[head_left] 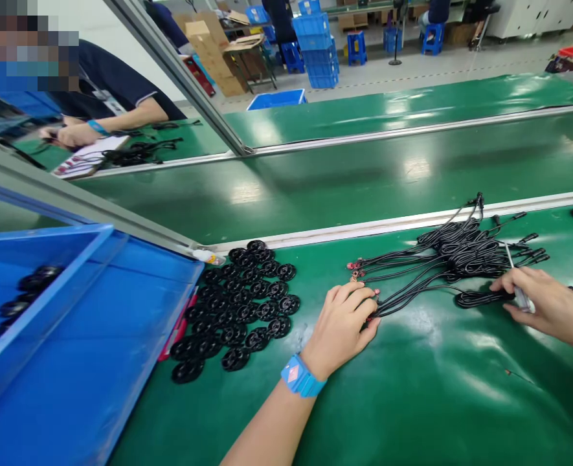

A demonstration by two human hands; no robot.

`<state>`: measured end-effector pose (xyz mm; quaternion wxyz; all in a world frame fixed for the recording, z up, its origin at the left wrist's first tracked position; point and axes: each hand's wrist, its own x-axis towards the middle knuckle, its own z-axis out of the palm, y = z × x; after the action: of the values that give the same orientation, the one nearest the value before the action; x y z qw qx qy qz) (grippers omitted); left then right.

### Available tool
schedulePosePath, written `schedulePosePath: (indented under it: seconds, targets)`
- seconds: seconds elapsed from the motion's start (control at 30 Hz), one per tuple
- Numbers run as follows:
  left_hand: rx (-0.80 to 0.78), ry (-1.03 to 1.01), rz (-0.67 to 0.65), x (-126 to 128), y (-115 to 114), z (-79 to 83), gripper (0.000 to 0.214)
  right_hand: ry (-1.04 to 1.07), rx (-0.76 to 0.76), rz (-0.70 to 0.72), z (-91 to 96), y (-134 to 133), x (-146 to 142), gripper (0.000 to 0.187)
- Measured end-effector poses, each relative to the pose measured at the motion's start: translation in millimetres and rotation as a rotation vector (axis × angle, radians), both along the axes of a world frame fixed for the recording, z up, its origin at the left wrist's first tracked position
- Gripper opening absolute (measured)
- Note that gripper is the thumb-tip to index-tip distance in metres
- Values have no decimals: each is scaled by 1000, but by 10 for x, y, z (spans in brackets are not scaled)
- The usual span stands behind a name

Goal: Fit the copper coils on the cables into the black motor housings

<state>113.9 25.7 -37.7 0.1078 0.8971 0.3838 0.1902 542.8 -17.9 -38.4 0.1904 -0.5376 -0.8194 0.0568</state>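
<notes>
My left hand (pixel 342 327), with a blue band at the wrist, is closed over the red-tipped ends of black cables (pixel 397 303) on the green bench. Between the fingers of my right hand (pixel 546 301) is a thin screwdriver (pixel 523 299), pale handle down and shaft pointing up. That hand's fingertips also touch a coiled black cable (pixel 478 298). Just beyond lies a heap of bundled black cables (pixel 468 249), their bare wire ends pointing left and their plugs right. Left of my left hand, several round black parts (pixel 240 296) lie in rows.
A blue bin (pixel 135 310) with black parts inside stands at the left. A white-capped bottle (pixel 206 256) lies beside it by the pale ledge. Across the metal frame (pixel 184 77), a co-worker (pixel 121 84) handles black cables. Stacked blue crates (pixel 315 48) stand behind.
</notes>
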Motion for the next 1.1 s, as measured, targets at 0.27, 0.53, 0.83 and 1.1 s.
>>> schedulePosePath:
  seconds: [0.27,0.53,0.83,1.1]
  targets:
    - [12,-10,57,5,-1,17,8,111,204,-38,-8,145,-180,37]
    - [26,0,53,105,-20,-38,12,60,237,-72,-204,329,-357,26]
    - [31,168,69,108,-36,-28,15,41,218,33,-84,150,-246,37]
    - [80,203,117,116,-29,-49,20,32,166,42,-72,151,-255,40]
